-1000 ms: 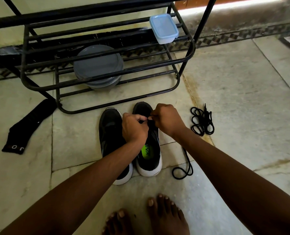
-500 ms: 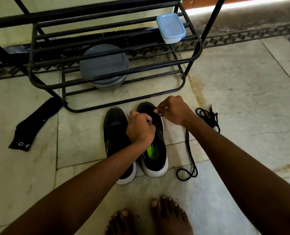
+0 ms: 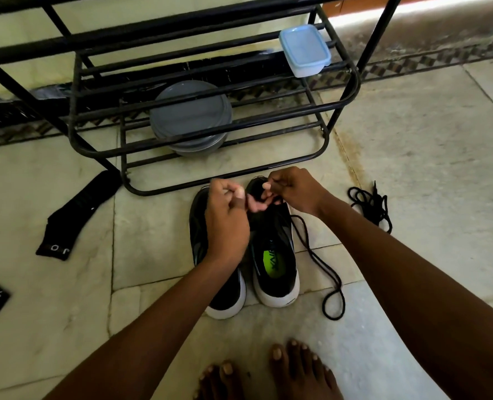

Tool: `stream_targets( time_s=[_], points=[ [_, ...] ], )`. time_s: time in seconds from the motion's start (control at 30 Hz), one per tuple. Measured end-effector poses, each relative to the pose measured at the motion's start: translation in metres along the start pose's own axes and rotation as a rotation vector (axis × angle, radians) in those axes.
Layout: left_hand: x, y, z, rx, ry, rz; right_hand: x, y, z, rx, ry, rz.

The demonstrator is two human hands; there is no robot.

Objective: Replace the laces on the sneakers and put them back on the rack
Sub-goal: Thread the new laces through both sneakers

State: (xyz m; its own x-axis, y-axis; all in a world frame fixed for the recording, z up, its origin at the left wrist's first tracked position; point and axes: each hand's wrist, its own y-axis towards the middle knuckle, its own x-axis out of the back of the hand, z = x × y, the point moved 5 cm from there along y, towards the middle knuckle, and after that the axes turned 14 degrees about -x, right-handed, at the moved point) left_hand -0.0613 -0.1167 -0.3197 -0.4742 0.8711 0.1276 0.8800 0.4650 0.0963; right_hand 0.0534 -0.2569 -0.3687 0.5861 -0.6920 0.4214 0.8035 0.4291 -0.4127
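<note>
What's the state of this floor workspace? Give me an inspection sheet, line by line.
Surface: tiled floor, stained near the rack.
Job's things: left sneaker and right sneaker side by side before the rack; lace trails from the right sneaker; coiled lace lies apart.
Clutter: grey plates and lidded container on the rack; black fabric pieces on the floor.
Grippers: right hand pinches the lace over the toe end; left hand curled beside it, blurred, grip unclear.
Cables: nothing seen.
Surroundings: patterned border along the wall; bare feet.
</note>
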Motion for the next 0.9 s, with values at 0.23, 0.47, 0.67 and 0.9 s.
stream_targets(
  time_s=[0.23,0.47,0.67,0.9],
  points=[
    [0.037,0.027,-0.016,-0.599,1.199,0.559,-0.005,0.003,-0.006,-0.024,0.045,0.007],
    [0.037,0.037,-0.027,-0.342,0.315,0.453,-0.005,0.002,-0.006,-0.023,0.033,-0.019],
    [0.035,0.034,-0.035,0.048,-0.032,0.305,-0.005,-0.002,-0.004,-0.001,0.020,-0.020],
    [0.030,0.017,-0.001,0.128,0.862,0.887,-0.007,-0.003,-0.003,0.013,-0.014,-0.040]
  ],
)
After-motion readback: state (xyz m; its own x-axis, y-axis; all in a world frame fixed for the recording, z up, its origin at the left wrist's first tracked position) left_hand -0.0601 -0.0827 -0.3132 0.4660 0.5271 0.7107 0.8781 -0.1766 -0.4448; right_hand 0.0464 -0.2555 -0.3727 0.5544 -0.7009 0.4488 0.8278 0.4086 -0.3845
